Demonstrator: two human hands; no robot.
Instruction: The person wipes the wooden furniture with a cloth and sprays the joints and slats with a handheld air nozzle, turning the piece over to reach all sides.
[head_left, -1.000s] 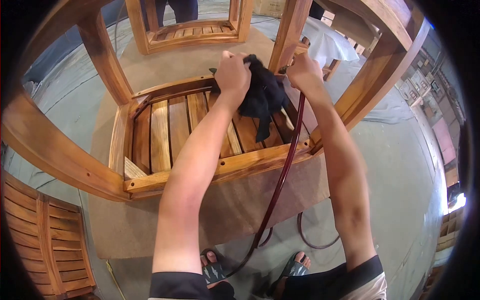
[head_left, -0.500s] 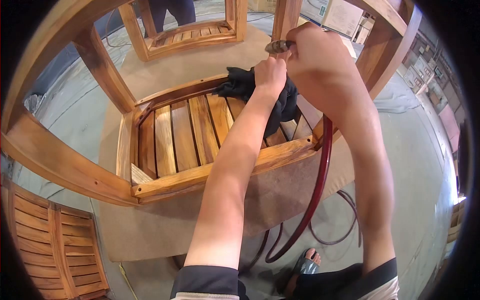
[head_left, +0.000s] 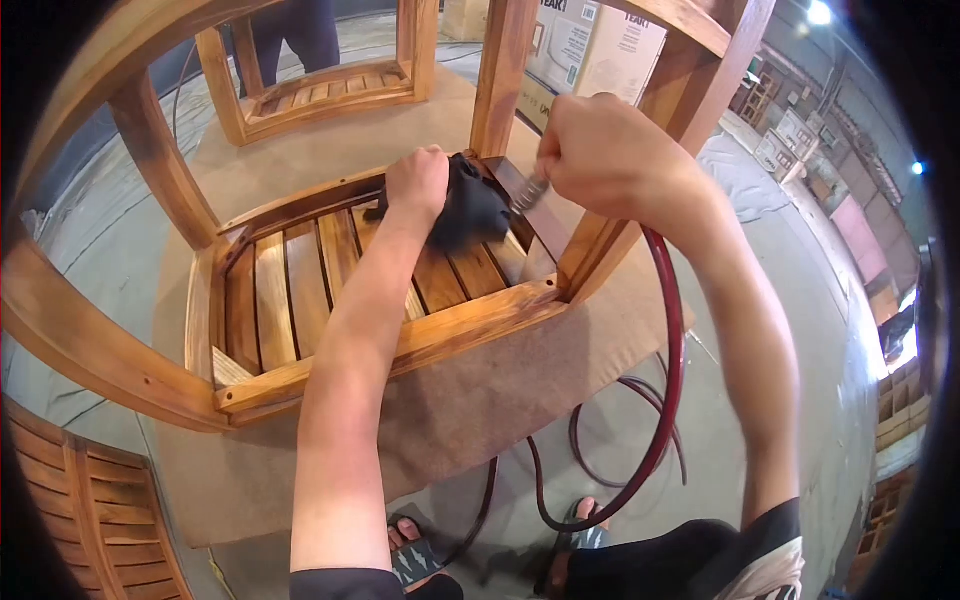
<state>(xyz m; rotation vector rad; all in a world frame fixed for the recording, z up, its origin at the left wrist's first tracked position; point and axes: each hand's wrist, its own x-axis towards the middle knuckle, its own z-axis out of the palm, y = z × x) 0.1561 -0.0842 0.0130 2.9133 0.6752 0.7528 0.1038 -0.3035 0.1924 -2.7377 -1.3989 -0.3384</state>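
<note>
My left hand (head_left: pixel 418 182) is closed on a black cloth (head_left: pixel 468 208), which hangs over the slats near the back right corner of an upturned wooden frame (head_left: pixel 470 318). My right hand (head_left: pixel 590 150), to the right of the cloth, grips a tool with a ribbed metal end (head_left: pixel 530 193) that points down and left toward the cloth. Most of that tool is hidden by my fingers. A dark red hose (head_left: pixel 672 350) hangs below my right wrist and loops down to the floor.
The frame stands on a brown-covered table (head_left: pixel 480 385). Behind it are another wooden frame (head_left: pixel 330 112) and a person's dark-clothed legs (head_left: pixel 290 40). Cardboard boxes (head_left: pixel 600 50) stand at the back. A slatted wooden panel (head_left: pixel 120 500) is at lower left.
The view has shifted to the right. My right hand has come down and away from my left hand, and the tool now points downward. The cloth has changed shape.
</note>
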